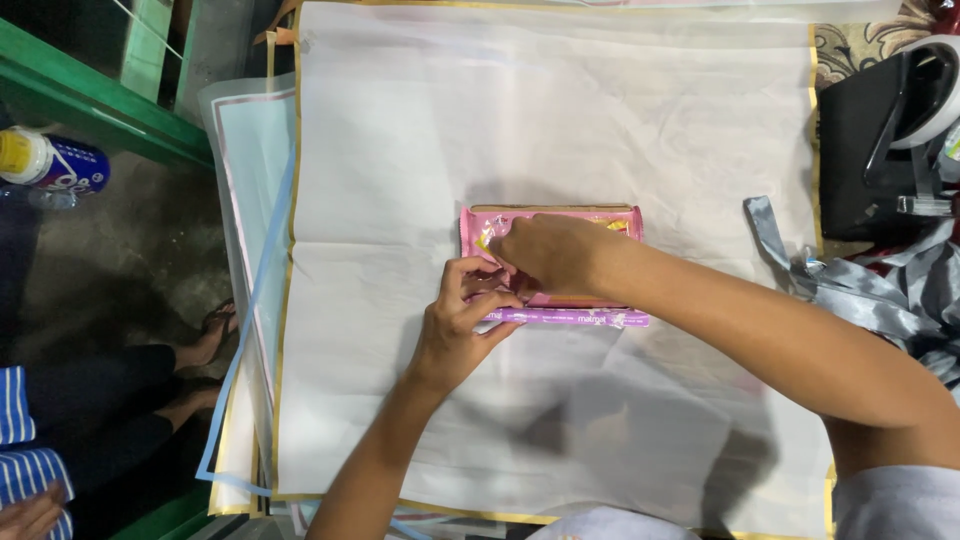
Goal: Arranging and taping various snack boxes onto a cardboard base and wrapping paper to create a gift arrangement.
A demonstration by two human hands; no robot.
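Your left hand's fingers (478, 277) are curling closed against the left end of the pink packet (560, 222), pinching its edge. Your right hand (548, 252) is lying flat over the packet's top, fingers pressing down, not gripping. The packet is sitting mid-sheet on the white wrapping paper (400, 150), a purple tube (580, 318) touching its near side. Grey ribbon (850, 285) is trailing at the right; a bottle (50, 163) is lying far left.

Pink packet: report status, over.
Both hands on it: left hand pinching the near edge, right hand pressing on top. Pink packet flat on white sheet. Nothing blocking.
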